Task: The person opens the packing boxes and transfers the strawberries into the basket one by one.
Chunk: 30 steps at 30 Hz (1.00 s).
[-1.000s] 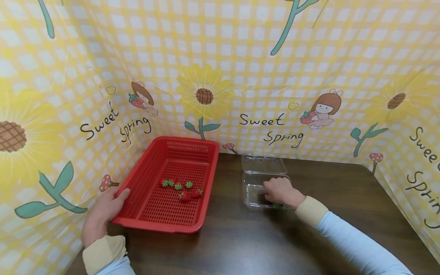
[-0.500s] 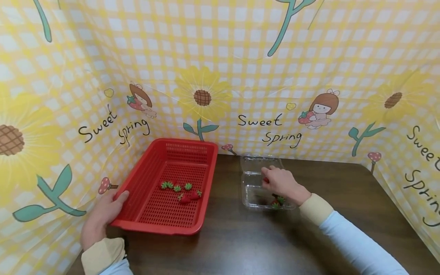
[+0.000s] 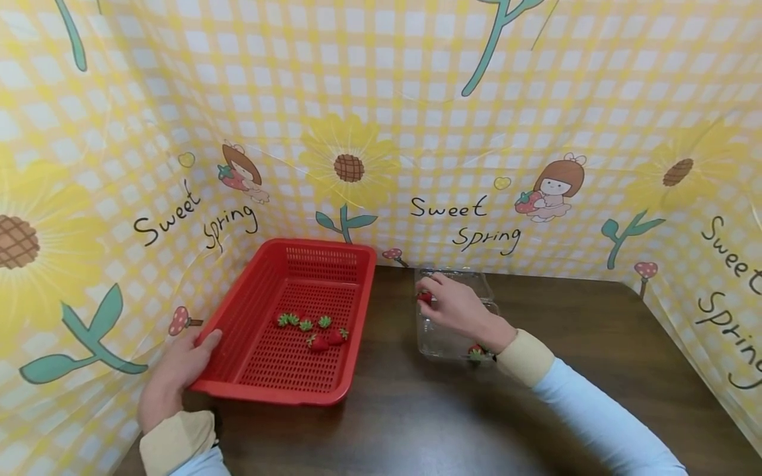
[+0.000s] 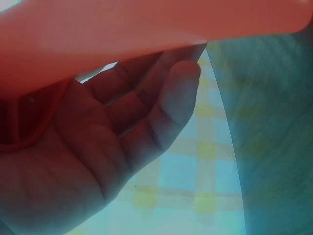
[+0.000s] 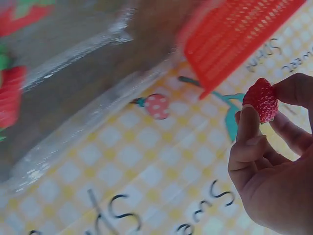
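Note:
In the head view my left hand [image 3: 178, 370] grips the left rim of a red perforated plastic basket [image 3: 268, 391]. The left wrist view has its fingers [image 4: 181, 93] curled beneath the basket's edge. Several strawberries [image 3: 318, 343] with green leaves lie on the basket floor. My right hand [image 3: 458, 308] is above an open clear plastic box [image 3: 443, 347], right of the basket. Between thumb and fingertips it pinches a red strawberry [image 5: 262, 101], apart from the box. More strawberries [image 3: 475, 352] sit in the box's near right corner, partly covered by the wrist.
The box's hinged lid [image 3: 479, 283] lies folded back near the wall. A yellow checked cloth [image 3: 381, 99] hangs behind and along both sides. Dark wooden table surface [image 3: 411, 416] shows in front of the basket and box.
My right hand has lifted out of the box with a strawberry and moved left, uncovering strawberries in the box's near corner. My left hand stays on the basket rim.

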Available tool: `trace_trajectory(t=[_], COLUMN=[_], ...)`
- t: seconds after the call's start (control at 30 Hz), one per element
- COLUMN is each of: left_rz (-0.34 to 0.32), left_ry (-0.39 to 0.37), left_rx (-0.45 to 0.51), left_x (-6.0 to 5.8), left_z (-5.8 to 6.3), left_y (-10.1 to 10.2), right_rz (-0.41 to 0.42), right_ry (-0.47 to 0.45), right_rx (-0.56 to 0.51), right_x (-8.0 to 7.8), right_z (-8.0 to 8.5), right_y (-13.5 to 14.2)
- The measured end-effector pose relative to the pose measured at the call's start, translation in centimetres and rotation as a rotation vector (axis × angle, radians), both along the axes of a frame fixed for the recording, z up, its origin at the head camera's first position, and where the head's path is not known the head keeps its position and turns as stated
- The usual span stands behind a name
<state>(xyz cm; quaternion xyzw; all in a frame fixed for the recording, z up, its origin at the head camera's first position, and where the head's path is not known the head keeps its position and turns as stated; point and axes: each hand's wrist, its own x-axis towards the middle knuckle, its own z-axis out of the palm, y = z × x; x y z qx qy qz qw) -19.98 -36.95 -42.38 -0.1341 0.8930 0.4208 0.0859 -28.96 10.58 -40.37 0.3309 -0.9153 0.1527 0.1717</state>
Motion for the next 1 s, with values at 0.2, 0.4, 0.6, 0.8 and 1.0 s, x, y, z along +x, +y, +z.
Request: trace_trajectory(t=[0.2,0.4,0.6,0.8,1.0], left_rz=[-0.001,0.005,0.0,-0.016,-0.018], left_ry=[0.005,-0.017,0.004,0.022,0.014], left_rx=[0.001,0.01,-0.002,-0.024,-0.022], left_x=[0.2,0.3,0.4,0.2,0.0], left_z=[0.0,0.1,0.2,0.4,0.3], left_y=[0.0,-0.2,0.0,0.0,-0.1], right_rz=[0.071,0.157,0.222,0.291,0.362], right_ry=[0.028,0.062,0.05,-0.129,-0.237], right_rx=[-0.025,-0.049,-0.051,-0.033,0.021], right_x=[0.4,0.2,-0.1,-0.9,-1.9], right_z=[1.1,2.1,3.2,3.4,2.4], right_y=[-2.8,-5.7,-8.7,-12.2,-15.8])
